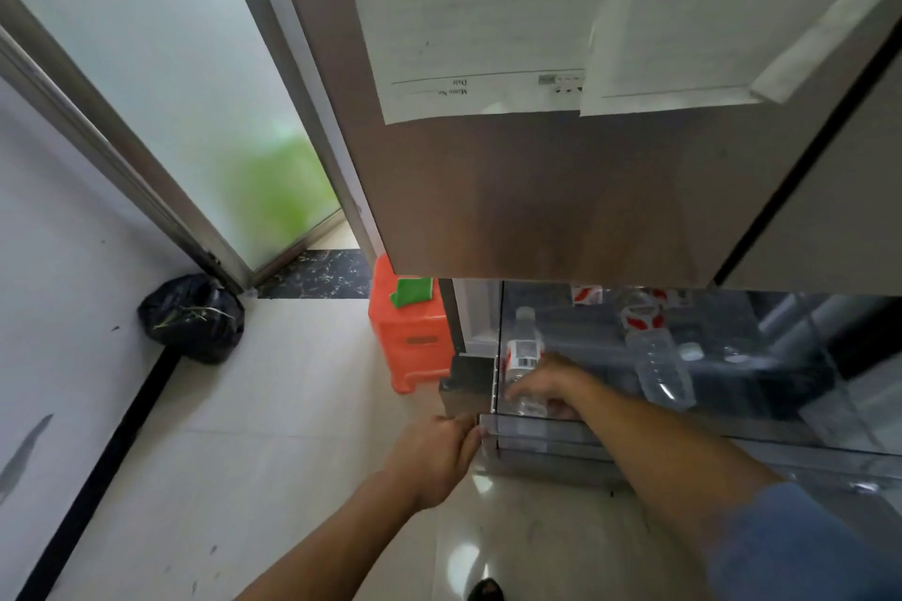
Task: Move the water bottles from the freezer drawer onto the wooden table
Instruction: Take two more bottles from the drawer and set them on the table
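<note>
The freezer drawer (537, 429) is pulled out at the bottom of the fridge, its clear front wall facing me. Inside lie two clear water bottles with red and white labels. One water bottle (523, 347) lies at the drawer's left end, and my right hand (546, 388) reaches over the wall and curls its fingers round its lower body. The second water bottle (656, 356) lies further right, untouched. My left hand (439, 454) grips the drawer's front left corner with bent fingers. The wooden table is not in view.
The fridge door (561, 185) with paper sheets taped on it hangs above the drawer. An orange plastic stool (410, 342) stands left of the fridge. A black rubbish bag (193, 317) sits by the wall next to a frosted glass door (146, 88). Pale tiled floor lies below.
</note>
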Action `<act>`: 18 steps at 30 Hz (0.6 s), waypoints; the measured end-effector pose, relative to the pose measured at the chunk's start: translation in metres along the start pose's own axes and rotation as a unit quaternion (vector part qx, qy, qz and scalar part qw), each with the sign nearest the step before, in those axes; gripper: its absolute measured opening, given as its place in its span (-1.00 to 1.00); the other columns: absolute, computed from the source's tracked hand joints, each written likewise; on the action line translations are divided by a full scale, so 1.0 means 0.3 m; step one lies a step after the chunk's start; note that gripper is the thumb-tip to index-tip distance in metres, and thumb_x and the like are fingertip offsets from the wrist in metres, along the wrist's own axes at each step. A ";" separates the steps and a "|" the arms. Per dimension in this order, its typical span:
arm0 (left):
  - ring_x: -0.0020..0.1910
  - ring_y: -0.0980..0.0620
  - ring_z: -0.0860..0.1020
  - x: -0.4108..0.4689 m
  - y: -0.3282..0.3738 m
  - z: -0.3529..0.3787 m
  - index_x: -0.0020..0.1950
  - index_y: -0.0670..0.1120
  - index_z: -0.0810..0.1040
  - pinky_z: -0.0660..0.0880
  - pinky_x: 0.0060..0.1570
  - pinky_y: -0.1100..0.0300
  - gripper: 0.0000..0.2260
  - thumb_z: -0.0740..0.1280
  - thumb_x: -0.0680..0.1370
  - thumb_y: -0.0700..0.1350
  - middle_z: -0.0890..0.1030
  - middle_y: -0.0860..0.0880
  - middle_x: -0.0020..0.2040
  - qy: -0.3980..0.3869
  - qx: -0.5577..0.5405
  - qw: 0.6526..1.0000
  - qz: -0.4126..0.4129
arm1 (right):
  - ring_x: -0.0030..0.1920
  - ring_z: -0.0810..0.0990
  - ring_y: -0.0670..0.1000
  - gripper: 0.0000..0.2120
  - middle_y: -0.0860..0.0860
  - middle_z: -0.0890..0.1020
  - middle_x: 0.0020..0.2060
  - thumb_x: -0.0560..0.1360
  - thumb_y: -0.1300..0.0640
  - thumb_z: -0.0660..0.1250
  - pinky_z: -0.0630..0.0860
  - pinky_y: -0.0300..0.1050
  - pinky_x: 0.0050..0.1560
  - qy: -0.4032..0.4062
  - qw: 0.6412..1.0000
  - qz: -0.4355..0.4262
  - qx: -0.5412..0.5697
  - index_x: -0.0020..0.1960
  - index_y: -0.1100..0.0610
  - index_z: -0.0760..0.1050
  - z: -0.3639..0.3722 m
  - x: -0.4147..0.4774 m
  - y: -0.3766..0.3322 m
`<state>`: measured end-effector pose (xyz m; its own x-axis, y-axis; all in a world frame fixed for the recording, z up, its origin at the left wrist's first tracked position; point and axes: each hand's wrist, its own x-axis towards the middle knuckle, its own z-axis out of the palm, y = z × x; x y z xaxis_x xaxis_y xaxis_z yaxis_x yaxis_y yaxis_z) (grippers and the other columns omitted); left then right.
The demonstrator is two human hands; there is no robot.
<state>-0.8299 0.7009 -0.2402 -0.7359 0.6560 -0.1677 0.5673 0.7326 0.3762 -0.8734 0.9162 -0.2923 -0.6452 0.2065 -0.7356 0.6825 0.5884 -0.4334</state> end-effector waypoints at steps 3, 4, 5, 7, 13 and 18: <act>-0.02 -0.16 0.55 -0.011 0.025 0.004 -0.01 -0.06 0.45 0.31 -0.20 0.10 -0.68 0.01 0.65 0.10 0.62 -0.12 -0.01 -0.009 0.014 0.999 -0.039 | -0.05 0.58 0.08 -0.34 0.13 0.57 0.06 0.20 0.05 0.55 0.61 -0.03 -0.05 0.026 1.000 0.000 0.004 0.22 0.19 0.43 -0.039 -0.023 0.002; -0.01 -0.15 0.55 -0.016 0.034 0.005 0.00 -0.06 0.45 0.32 -0.20 0.11 -0.69 0.03 0.64 0.10 0.62 -0.11 0.01 -0.014 0.022 0.999 -0.043 | -0.04 0.58 0.09 -0.27 0.13 0.55 0.06 0.16 0.06 0.55 0.61 -0.04 -0.05 0.032 0.999 0.001 0.006 0.25 0.21 0.39 -0.053 -0.019 0.012; 0.00 -0.15 0.55 -0.019 0.040 0.005 0.02 -0.06 0.46 0.32 -0.19 0.12 -0.69 0.04 0.64 0.11 0.62 -0.10 0.03 -0.021 0.029 0.998 -0.046 | -0.02 0.57 0.10 -0.22 0.12 0.54 0.06 0.15 0.06 0.54 0.61 -0.05 -0.08 0.036 0.999 0.004 -0.011 0.29 0.21 0.33 -0.070 -0.029 0.016; 0.01 -0.14 0.56 -0.028 0.052 0.005 0.05 -0.05 0.48 0.34 -0.17 0.12 -0.67 0.06 0.63 0.13 0.62 -0.10 0.05 -0.033 0.036 0.997 -0.058 | -0.02 0.58 0.11 -0.12 0.09 0.54 0.05 0.13 0.05 0.54 0.59 -0.06 -0.11 0.046 0.996 -0.004 -0.072 0.35 0.18 0.24 -0.093 -0.021 0.035; -0.03 -0.10 0.55 -0.056 0.072 0.008 0.03 0.00 0.48 0.39 -0.14 0.10 -0.65 0.05 0.61 0.20 0.62 -0.07 -0.01 -0.006 0.025 0.995 -0.097 | 0.13 0.54 0.16 -0.23 0.10 0.55 0.15 0.33 0.04 0.49 0.53 0.05 0.08 0.164 0.928 -0.050 -0.331 0.43 0.02 0.19 -0.104 0.021 0.106; -0.04 -0.06 0.56 -0.062 0.074 -0.020 0.04 0.02 0.48 0.39 -0.17 0.13 -0.67 0.06 0.61 0.20 0.62 -0.02 -0.03 0.049 0.030 0.992 -0.110 | -0.04 0.57 0.09 -0.33 0.07 0.58 -0.05 0.31 0.10 0.53 0.54 -0.02 -0.07 0.155 0.963 -0.040 -0.219 0.34 0.08 0.33 -0.110 0.035 0.150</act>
<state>-0.8059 0.7038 -0.2233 -0.8750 0.4609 -0.1480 0.4083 0.8670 0.2857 -0.8609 0.9707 -0.3024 -0.8073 0.3302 -0.4891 0.4602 0.8711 -0.1716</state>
